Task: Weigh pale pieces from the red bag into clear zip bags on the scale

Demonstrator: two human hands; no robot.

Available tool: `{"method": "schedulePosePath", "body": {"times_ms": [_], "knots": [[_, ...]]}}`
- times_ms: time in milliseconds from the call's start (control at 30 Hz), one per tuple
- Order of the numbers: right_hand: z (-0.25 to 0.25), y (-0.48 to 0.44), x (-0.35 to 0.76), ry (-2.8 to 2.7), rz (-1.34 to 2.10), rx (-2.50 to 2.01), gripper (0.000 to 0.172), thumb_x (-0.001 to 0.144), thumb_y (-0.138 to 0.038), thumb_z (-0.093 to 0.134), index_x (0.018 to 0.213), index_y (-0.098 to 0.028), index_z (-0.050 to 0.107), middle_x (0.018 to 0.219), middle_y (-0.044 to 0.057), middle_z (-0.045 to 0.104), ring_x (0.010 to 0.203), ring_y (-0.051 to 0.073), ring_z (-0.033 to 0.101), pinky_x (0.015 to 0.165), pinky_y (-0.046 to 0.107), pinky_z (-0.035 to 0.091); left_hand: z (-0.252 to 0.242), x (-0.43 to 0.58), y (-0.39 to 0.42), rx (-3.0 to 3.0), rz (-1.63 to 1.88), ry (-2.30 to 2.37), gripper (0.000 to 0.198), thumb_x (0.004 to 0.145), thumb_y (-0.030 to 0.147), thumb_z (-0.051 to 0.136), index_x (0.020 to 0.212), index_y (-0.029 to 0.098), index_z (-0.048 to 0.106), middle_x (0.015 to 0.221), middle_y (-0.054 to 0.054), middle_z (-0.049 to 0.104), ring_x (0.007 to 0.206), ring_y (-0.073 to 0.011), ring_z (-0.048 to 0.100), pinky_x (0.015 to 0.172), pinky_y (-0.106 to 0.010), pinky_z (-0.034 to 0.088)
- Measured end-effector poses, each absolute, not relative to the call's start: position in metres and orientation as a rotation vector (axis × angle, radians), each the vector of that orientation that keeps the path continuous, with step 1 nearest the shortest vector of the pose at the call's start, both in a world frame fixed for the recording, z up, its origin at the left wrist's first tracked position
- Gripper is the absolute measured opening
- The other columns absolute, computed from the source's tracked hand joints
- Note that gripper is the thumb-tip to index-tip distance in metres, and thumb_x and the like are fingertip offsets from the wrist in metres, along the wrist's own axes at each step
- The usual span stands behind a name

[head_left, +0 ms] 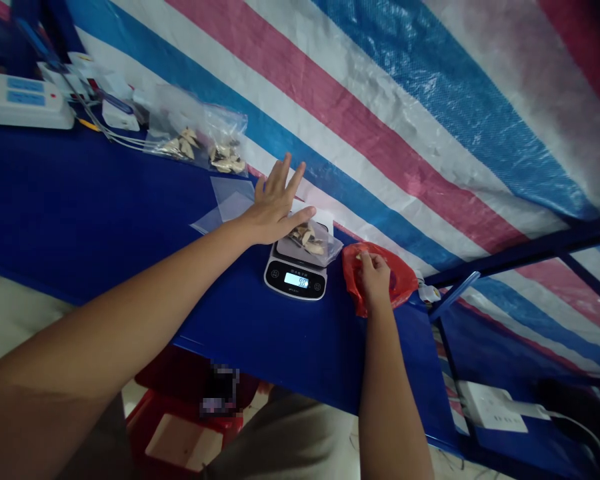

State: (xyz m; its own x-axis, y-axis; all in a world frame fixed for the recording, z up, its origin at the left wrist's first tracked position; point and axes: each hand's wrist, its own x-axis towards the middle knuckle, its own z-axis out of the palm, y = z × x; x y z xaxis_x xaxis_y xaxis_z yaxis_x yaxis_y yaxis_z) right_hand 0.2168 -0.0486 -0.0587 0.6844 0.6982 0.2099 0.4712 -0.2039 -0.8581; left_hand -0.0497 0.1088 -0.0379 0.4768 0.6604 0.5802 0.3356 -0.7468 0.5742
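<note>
My left hand (pixel 275 200) is stretched out with fingers spread, hovering just left of a clear bag of pale pieces (pixel 310 239). That bag lies on a small digital scale (pixel 297 272) whose display is lit. My right hand (pixel 373 275) is closed in a pinch inside a red plastic bag (pixel 397 277) to the right of the scale; what its fingers hold is hidden. Both stand on a blue table (pixel 105 213).
Empty clear bags (pixel 230 200) lie flat behind my left hand. Two filled clear bags (pixel 200 137) sit further back near a white power strip (pixel 23 100) and chargers. A striped tarp (pixel 405 100) hangs behind. A red stool (pixel 180 427) is below the table edge.
</note>
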Motion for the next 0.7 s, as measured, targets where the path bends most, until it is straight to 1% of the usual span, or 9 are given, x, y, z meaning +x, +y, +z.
{"method": "schedulePosePath", "body": {"times_ms": [100, 133, 200, 267, 333, 400, 500, 600, 700], "knots": [[-0.062, -0.045, 0.217, -0.941, 0.231, -1.866, 0.043, 0.081, -0.060, 0.062, 0.076, -0.018, 0.065, 0.073, 0.004, 0.068, 0.073, 0.019, 0.061, 0.071, 0.031, 0.048, -0.037, -0.050, 0.108, 2.361, 1.116, 0.867, 0.087, 0.088, 0.071, 0.051, 0.157, 0.026, 0.023, 0.168, -0.019, 0.014, 0.156, -0.0426, 0.006, 0.119, -0.067, 0.011], [-0.062, -0.045, 0.216, -0.945, 0.229, -1.863, 0.041, 0.081, -0.058, 0.062, 0.075, -0.018, 0.066, 0.077, 0.005, 0.069, 0.075, 0.019, 0.062, 0.074, 0.032, 0.048, -0.036, -0.050, 0.107, 2.373, 1.130, 0.887, 0.088, 0.087, 0.070, 0.054, 0.156, 0.024, 0.026, 0.166, -0.020, 0.019, 0.155, -0.0426, 0.012, 0.119, -0.066, 0.014], [-0.061, -0.044, 0.216, -0.947, 0.233, -1.864, 0.038, 0.081, -0.055, 0.061, 0.075, -0.018, 0.066, 0.080, 0.006, 0.071, 0.079, 0.020, 0.063, 0.079, 0.033, 0.048, -0.034, -0.049, 0.105, 2.382, 1.220, 0.945, 0.079, 0.085, 0.062, 0.062, 0.147, 0.019, 0.038, 0.156, -0.021, 0.037, 0.147, -0.0406, 0.030, 0.117, -0.060, 0.024], [-0.060, -0.043, 0.215, -0.938, 0.238, -1.887, 0.036, 0.082, -0.052, 0.061, 0.076, -0.018, 0.067, 0.080, 0.006, 0.071, 0.079, 0.021, 0.063, 0.079, 0.033, 0.049, -0.033, -0.049, 0.104, 2.363, 1.330, 1.004, 0.054, 0.085, 0.050, 0.066, 0.127, 0.018, 0.052, 0.131, -0.017, 0.059, 0.125, -0.0341, 0.054, 0.108, -0.051, 0.038], [-0.059, -0.043, 0.213, -0.923, 0.239, -1.914, 0.033, 0.082, -0.050, 0.060, 0.076, -0.018, 0.067, 0.080, 0.007, 0.072, 0.079, 0.021, 0.064, 0.078, 0.033, 0.049, -0.032, -0.049, 0.104, 2.325, 1.406, 1.057, 0.027, 0.085, 0.040, 0.065, 0.101, 0.020, 0.058, 0.097, -0.008, 0.066, 0.093, -0.0253, 0.063, 0.090, -0.042, 0.048], [-0.059, -0.043, 0.212, -0.911, 0.238, -1.932, 0.032, 0.082, -0.049, 0.060, 0.076, -0.019, 0.067, 0.080, 0.007, 0.073, 0.080, 0.022, 0.065, 0.078, 0.032, 0.049, -0.032, -0.049, 0.105, 2.289, 1.457, 1.109, 0.021, 0.083, 0.038, 0.065, 0.080, 0.022, 0.052, 0.072, -0.001, 0.058, 0.070, -0.0195, 0.057, 0.073, -0.036, 0.047], [-0.060, -0.042, 0.212, -0.911, 0.236, -1.926, 0.032, 0.083, -0.049, 0.059, 0.077, -0.019, 0.068, 0.080, 0.007, 0.074, 0.081, 0.022, 0.065, 0.078, 0.032, 0.049, -0.034, -0.050, 0.110, 2.294, 1.479, 1.113, 0.036, 0.085, 0.037, 0.060, 0.060, 0.023, 0.036, 0.054, 0.003, 0.039, 0.054, -0.0155, 0.044, 0.061, -0.033, 0.039], [-0.063, -0.041, 0.213, -0.929, 0.237, -1.910, 0.033, 0.083, -0.049, 0.058, 0.077, -0.019, 0.068, 0.081, 0.007, 0.074, 0.080, 0.022, 0.065, 0.079, 0.032, 0.049, -0.039, -0.050, 0.113, 2.356, 1.443, 1.003, 0.046, 0.087, 0.032, 0.053, 0.053, 0.022, 0.022, 0.047, 0.003, 0.026, 0.047, -0.0131, 0.032, 0.056, -0.033, 0.031], [-0.066, -0.039, 0.214, -0.960, 0.240, -1.904, 0.034, 0.083, -0.050, 0.057, 0.075, -0.019, 0.068, 0.080, 0.007, 0.073, 0.078, 0.021, 0.065, 0.079, 0.033, 0.048, -0.044, -0.050, 0.114, 2.390, 1.404, 0.953, 0.046, 0.086, 0.030, 0.051, 0.053, 0.022, 0.019, 0.047, 0.003, 0.023, 0.046, -0.0122, 0.026, 0.054, -0.033, 0.026]]}}
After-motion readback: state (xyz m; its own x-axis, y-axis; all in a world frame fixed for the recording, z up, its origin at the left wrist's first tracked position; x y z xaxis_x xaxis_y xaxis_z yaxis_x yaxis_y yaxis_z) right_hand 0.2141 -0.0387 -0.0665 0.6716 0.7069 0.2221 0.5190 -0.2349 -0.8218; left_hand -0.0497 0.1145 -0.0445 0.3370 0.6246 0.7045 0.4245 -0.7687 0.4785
